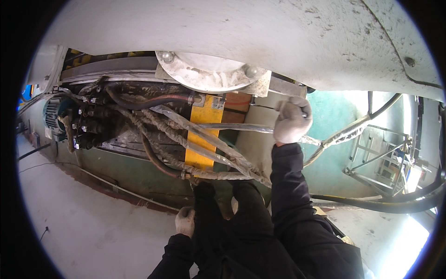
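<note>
My right hand (291, 121), in a white work glove, is raised under the grey machine body (260, 42) and closed around a thin metal tool (263, 106) whose shaft points left toward the plate (211, 72) with two bolts. My left hand (185, 221), also gloved, rests low against my dark trouser leg with its fingers curled; it holds nothing that I can see. Both sleeves are black.
A yellow bracket (203, 135) hangs below the plate among wrapped hoses (186, 130) and black hydraulic lines (139, 103). A valve block with fittings (83, 123) sits at left. Thick black hoses (385, 204) run at right near a metal frame (381, 158). Pale concrete floor (83, 218) lies below.
</note>
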Action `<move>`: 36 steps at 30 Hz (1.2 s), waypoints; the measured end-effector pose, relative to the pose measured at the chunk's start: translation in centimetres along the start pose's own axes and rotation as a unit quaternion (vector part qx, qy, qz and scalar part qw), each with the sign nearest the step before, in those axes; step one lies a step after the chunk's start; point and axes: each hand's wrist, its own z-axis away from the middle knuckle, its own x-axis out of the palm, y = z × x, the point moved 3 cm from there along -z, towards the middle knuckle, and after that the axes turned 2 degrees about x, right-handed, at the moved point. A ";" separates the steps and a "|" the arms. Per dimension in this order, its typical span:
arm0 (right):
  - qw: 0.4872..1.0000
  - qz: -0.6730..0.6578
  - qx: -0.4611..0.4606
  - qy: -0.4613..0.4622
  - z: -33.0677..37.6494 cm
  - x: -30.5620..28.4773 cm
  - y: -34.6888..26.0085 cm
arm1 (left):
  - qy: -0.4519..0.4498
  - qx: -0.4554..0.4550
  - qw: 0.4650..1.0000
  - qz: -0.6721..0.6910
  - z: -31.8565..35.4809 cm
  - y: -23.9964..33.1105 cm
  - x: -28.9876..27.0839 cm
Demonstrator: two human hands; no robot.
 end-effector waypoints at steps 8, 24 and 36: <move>0.467 0.752 -0.166 -0.435 13.9 12.4 15.8 | 0.008 0.017 0.999 -0.027 -0.6 -0.3 -0.3; 0.980 -0.150 0.067 0.110 -1.9 -4.8 -1.7 | 0.014 0.012 1.000 -0.009 0.1 -2.1 -0.9; 0.974 -0.191 0.101 0.069 -4.0 -5.7 0.8 | 0.000 0.015 0.999 -0.031 -0.1 -0.4 0.0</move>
